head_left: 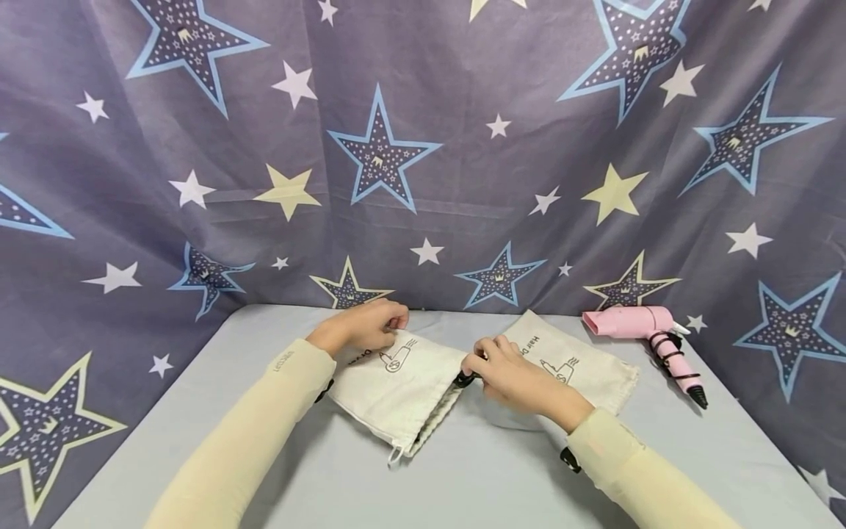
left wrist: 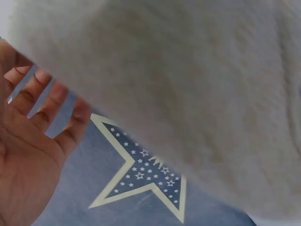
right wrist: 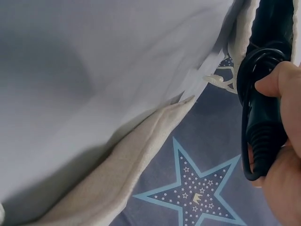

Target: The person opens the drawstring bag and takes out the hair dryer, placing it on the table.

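Observation:
A cream cloth drawstring bag (head_left: 396, 393) printed with a hair dryer drawing is held tilted over the table, its mouth toward the right. My left hand (head_left: 362, 325) holds the bag's far left corner; in the left wrist view its fingers (left wrist: 43, 101) reach behind the cloth edge. At the mouth, my right hand (head_left: 509, 376) grips the dark handle of a hair dryer (right wrist: 265, 110), with its cord looped round the handle. The rest of that dryer is hidden inside the bag. A white drawstring loop (head_left: 395, 455) hangs at the mouth's near corner.
A second cloth bag (head_left: 595, 364) with the same print lies flat under and beyond my right hand. Farther right lies a pink hair dryer (head_left: 634, 322), cord wound round its handle. The grey-blue table (head_left: 463, 488) meets a star-patterned curtain (head_left: 449, 169) at the back.

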Tool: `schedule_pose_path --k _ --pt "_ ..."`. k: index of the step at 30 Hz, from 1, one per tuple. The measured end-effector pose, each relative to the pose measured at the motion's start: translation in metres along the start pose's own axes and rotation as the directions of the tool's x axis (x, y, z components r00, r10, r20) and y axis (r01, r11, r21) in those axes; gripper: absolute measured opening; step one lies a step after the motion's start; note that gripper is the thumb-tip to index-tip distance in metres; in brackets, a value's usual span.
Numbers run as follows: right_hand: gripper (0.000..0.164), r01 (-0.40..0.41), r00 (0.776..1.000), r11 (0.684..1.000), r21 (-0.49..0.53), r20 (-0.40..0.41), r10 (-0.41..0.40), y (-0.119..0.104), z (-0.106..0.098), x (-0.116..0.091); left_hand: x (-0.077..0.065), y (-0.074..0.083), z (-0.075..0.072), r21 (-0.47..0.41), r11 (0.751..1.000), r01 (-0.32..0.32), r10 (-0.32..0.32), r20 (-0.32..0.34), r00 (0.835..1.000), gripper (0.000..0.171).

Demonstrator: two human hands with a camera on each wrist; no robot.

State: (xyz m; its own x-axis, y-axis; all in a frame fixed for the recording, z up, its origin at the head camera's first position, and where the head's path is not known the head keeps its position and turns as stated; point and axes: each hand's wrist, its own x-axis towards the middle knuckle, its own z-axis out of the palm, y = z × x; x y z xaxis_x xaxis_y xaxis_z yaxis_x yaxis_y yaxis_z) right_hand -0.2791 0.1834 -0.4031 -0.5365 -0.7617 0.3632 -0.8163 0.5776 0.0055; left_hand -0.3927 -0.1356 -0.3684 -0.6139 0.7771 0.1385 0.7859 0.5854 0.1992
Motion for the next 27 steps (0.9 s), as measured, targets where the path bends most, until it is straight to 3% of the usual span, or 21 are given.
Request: schedule_pose_path --k 6,16,21,27 --pt "0.039 0.018 0.999 1.000 0.004 -0.036 -0.018 0.002 -0.001 0.002 -0.005 -0.006 0.000 0.007 1.000 -0.029 0.029 -0.019 0.999 0.018" --pt "0.037 -0.006 0.995 1.000 -0.029 -0.095 0.003 0.005 -0.004 0.001 -0.020 -0.019 -0.008 0.026 1.000 0.012 -0.010 -0.099 0.995 0.020" --pt "0.036 -0.007 0.996 0.999 -0.042 -0.091 0.003 0.004 -0.005 0.003 -0.023 -0.007 -0.009 0.036 0.999 0.023 -0.020 -0.098 0.995 0.024" --pt "0.037 0.003 0.995 0.999 -0.050 -0.097 -0.008 0.003 -0.006 0.003 -0.018 0.019 -0.008 0.011 0.994 -0.108 0.108 -0.100 0.989 0.036"
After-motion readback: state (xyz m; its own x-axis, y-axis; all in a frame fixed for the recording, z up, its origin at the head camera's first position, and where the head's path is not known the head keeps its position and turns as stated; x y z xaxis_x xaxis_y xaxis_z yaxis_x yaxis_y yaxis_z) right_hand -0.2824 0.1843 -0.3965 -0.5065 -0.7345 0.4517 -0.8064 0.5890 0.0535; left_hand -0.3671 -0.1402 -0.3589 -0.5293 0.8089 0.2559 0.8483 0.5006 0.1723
